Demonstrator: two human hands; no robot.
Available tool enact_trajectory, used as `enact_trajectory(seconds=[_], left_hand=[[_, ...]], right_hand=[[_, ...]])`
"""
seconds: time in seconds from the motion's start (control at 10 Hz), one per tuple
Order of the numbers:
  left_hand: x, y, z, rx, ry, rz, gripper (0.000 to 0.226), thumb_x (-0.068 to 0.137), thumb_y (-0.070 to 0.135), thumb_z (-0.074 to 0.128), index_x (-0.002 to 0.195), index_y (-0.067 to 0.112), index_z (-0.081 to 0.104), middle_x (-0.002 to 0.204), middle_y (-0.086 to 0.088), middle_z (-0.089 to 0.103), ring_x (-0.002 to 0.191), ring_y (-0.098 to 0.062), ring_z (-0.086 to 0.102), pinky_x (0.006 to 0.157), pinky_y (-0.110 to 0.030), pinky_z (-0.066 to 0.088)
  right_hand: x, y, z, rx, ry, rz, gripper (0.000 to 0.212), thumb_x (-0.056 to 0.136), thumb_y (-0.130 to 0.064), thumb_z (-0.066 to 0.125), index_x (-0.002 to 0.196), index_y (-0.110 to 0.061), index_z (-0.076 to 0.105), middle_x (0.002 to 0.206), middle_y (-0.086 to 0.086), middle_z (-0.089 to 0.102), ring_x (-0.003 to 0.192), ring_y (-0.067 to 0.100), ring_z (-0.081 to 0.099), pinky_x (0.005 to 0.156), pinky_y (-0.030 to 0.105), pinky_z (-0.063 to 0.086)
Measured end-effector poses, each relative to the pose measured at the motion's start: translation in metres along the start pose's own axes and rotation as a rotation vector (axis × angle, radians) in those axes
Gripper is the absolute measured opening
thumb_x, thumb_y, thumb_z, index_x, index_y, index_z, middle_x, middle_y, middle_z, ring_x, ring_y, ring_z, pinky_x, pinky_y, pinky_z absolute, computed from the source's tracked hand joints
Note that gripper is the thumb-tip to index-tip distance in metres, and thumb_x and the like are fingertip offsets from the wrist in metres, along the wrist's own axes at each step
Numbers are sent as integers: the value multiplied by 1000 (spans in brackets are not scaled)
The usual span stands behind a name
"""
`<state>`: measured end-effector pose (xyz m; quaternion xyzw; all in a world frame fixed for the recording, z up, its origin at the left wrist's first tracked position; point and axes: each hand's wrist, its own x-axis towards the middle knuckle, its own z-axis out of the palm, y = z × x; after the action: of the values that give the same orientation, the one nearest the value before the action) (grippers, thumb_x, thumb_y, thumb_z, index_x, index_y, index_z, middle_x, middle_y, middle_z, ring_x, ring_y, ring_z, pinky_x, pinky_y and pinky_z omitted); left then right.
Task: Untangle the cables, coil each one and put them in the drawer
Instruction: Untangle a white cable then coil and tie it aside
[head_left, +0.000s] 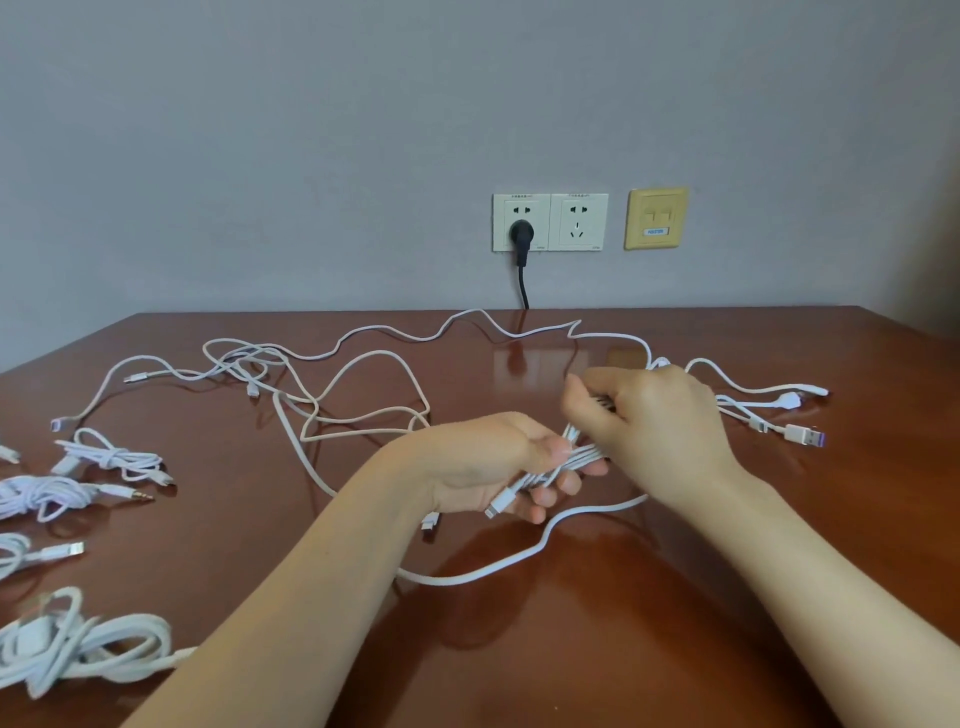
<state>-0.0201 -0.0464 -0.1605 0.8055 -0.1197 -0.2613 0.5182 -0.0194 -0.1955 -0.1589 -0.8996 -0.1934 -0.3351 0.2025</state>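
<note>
L hand (493, 462) sits palm-up over the middle of the desk (675, 649). Its grip is curled round a bundle of white cable loops (569, 457), and one flat connector (500, 505) pokes out below the fingers. R hand (660, 415) is just beside it, up and to the right, back of the hand toward the camera. Its grip pinches a strand at the top of the same bundle. The bundle is held off the desk btwn the two hands.

A loose white length (543, 543) curves on the desk under the hands — can't tell if it belongs to the held cable.

Further back, toward the wall, a spread tangle of white and beige cables (249, 358) lies uncoiled. On the right, a few cable ends lie near the R hand, incl. a USB plug (802, 434).

Along the left edge are four coiled cables, lying apart:
- a small knotted one (114, 460)
- one w/ an audio jack (47, 493)
- one partly cut off by the frame (21, 553)
- a thick coil (78, 644) nearest the camera

On the wall there's a double socket (579, 222) w/ a black plug (521, 234) in its left half, and a yellow plate (657, 218) beside it.
</note>
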Motion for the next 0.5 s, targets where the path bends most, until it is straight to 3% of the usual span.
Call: enact_trajectory(seconds=[0.1,0.2,0.3,0.4,0.5], left_hand=[[-2,4,9,29,45,22,29,102,12,33,85,10,57,72,2,52,58,-7,44,50,-16,39],[-2,4,14,62,131,36,32,102,13,34,76,15,53,70,2,51,59,-7,43,51,-15,38],[-1,3,9,50,214,61,33,101,13,36,74,15,55,67,2,47,57,-8,42,49,-14,39],[-4,5,4,38,288,95,35,101,13,36,73,16,57,65,3,47,54,-7,42,46,-12,39],[-6,3,-3,85,371,94,37,100,14,37,70,18,58,64,3,46,54,-7,43,46,-12,40]], right_hand=[[1,4,6,-90,-31,-54,43,80,-43,35,45,-24,18,40,-4,21,48,29,31,44,20,13],[2,4,2,-67,-85,-52,46,94,-43,37,54,-22,29,51,0,40,60,30,40,50,29,22],[7,9,-6,-59,-118,-9,32,95,-44,30,75,-23,43,76,9,60,82,37,53,61,32,28],[8,6,-16,-146,-117,-22,35,94,-44,33,75,-20,50,70,5,54,79,35,51,61,32,28],[11,10,-24,-119,-154,-79,32,93,-32,42,66,-15,47,65,1,49,74,29,45,61,33,23]])
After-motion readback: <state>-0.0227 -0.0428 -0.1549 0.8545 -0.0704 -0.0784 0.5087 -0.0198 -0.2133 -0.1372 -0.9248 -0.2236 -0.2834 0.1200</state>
